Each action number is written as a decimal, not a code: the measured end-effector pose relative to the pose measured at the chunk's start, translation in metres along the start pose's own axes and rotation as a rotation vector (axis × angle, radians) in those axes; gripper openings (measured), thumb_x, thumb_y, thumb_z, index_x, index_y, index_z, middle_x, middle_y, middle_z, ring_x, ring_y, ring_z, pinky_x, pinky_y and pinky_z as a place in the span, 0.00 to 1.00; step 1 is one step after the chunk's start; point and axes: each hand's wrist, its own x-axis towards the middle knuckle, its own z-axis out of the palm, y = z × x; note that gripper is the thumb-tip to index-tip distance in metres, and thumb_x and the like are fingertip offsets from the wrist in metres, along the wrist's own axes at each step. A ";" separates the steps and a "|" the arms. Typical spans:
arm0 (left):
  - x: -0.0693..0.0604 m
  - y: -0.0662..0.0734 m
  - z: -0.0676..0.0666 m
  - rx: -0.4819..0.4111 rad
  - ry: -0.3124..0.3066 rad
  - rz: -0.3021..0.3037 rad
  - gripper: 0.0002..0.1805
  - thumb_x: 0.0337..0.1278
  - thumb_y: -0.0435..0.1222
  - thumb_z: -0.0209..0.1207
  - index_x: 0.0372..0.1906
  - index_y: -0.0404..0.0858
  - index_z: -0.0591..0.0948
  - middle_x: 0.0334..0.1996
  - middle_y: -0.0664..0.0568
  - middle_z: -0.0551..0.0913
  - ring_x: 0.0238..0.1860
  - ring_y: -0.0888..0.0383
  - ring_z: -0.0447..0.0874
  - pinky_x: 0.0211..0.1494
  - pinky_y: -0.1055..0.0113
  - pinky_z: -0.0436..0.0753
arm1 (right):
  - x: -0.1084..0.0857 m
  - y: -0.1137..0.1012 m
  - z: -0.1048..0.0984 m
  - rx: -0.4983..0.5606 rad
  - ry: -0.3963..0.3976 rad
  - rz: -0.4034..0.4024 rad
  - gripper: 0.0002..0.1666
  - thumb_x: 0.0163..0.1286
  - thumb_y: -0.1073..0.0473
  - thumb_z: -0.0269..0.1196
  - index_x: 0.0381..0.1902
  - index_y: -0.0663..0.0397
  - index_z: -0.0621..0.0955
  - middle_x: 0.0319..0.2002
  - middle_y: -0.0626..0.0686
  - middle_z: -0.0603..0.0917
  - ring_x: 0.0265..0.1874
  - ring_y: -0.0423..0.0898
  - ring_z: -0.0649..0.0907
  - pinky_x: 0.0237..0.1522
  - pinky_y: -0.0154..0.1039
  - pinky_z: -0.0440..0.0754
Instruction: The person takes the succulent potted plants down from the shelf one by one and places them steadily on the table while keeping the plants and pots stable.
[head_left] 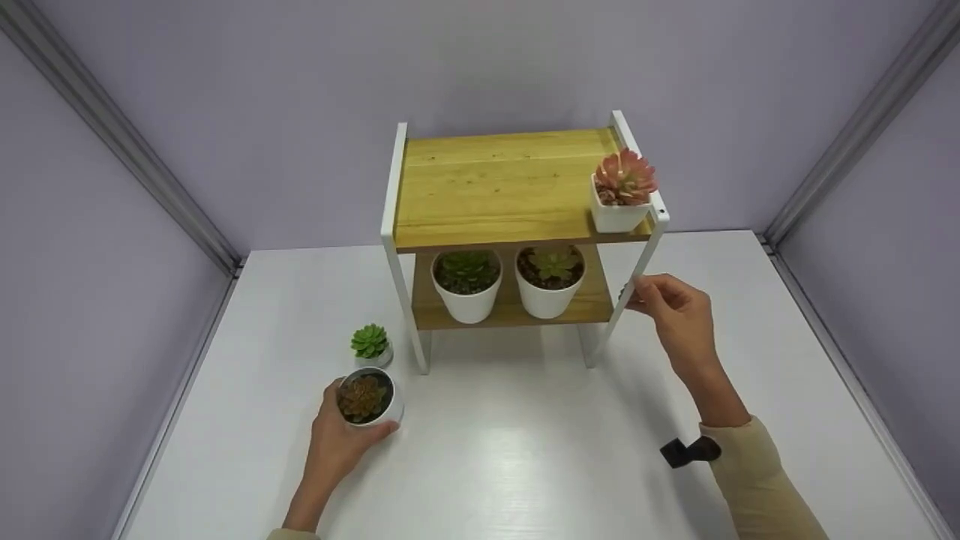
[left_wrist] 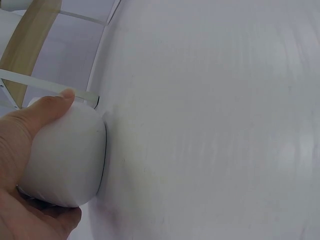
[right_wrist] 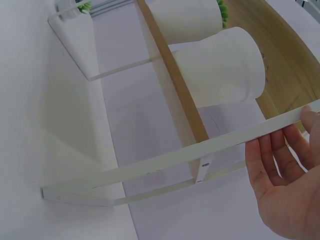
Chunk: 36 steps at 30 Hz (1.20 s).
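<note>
My left hand (head_left: 335, 442) grips a round white pot holding a brownish-orange succulent (head_left: 364, 397), thumb on one side and fingers round the other. In the left wrist view the white pot (left_wrist: 70, 155) is close to the tabletop; whether it touches is hard to tell. A small green succulent (head_left: 370, 342) stands just behind that pot. On the right, my right hand (head_left: 684, 322) pinches the white front leg (head_left: 634, 277) of a two-tier wooden shelf (head_left: 495, 184). The right wrist view shows the thumb on the leg (right_wrist: 150, 167) and fingers curled behind it.
Atop the shelf, at its right end, sits a square white pot with a pink succulent (head_left: 621, 191). Two round potted succulents, left (head_left: 468, 289) and right (head_left: 550, 285), share the lower tier. The white table (head_left: 495, 450) meets lilac walls (head_left: 300, 112) at the back and sides.
</note>
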 end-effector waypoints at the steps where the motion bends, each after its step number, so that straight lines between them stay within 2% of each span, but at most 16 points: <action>1: 0.000 0.000 0.000 -0.001 0.001 -0.003 0.69 0.40 0.52 0.84 0.82 0.33 0.54 0.78 0.33 0.65 0.80 0.34 0.63 0.79 0.34 0.67 | 0.000 0.000 0.000 -0.002 0.000 0.002 0.18 0.78 0.59 0.64 0.47 0.75 0.85 0.36 0.46 0.91 0.40 0.41 0.91 0.51 0.39 0.91; 8: -0.001 0.000 0.001 -0.010 0.000 -0.016 0.71 0.40 0.52 0.84 0.83 0.34 0.52 0.79 0.32 0.64 0.81 0.33 0.61 0.79 0.33 0.66 | 0.000 -0.001 -0.001 -0.003 -0.004 0.013 0.20 0.79 0.58 0.64 0.48 0.76 0.84 0.37 0.46 0.90 0.40 0.41 0.91 0.52 0.38 0.91; 18: -0.001 -0.001 0.000 -0.033 -0.006 -0.052 0.77 0.39 0.55 0.84 0.85 0.34 0.44 0.81 0.29 0.58 0.82 0.31 0.56 0.80 0.32 0.63 | 0.000 0.000 0.000 0.008 0.003 0.013 0.18 0.78 0.59 0.64 0.48 0.76 0.84 0.37 0.46 0.91 0.40 0.41 0.91 0.51 0.39 0.91; 25: -0.004 -0.001 -0.001 -0.032 0.010 -0.013 0.73 0.41 0.50 0.84 0.84 0.31 0.47 0.80 0.29 0.59 0.82 0.31 0.57 0.81 0.33 0.63 | -0.001 0.001 0.001 0.026 0.002 0.004 0.18 0.78 0.61 0.64 0.47 0.77 0.84 0.37 0.47 0.91 0.40 0.42 0.92 0.52 0.40 0.91; 31: -0.006 -0.001 -0.003 -0.042 0.007 -0.011 0.73 0.42 0.50 0.84 0.84 0.31 0.48 0.81 0.30 0.57 0.83 0.32 0.55 0.82 0.33 0.61 | -0.001 0.001 0.001 0.021 0.004 0.011 0.19 0.78 0.59 0.64 0.48 0.77 0.84 0.38 0.48 0.91 0.40 0.42 0.92 0.52 0.39 0.91; 36: -0.006 0.000 -0.004 -0.025 0.020 0.001 0.72 0.41 0.51 0.84 0.83 0.31 0.49 0.81 0.31 0.55 0.82 0.32 0.55 0.82 0.34 0.60 | -0.001 0.001 0.000 0.018 0.001 0.015 0.21 0.78 0.58 0.64 0.49 0.79 0.83 0.39 0.53 0.90 0.41 0.44 0.92 0.52 0.39 0.91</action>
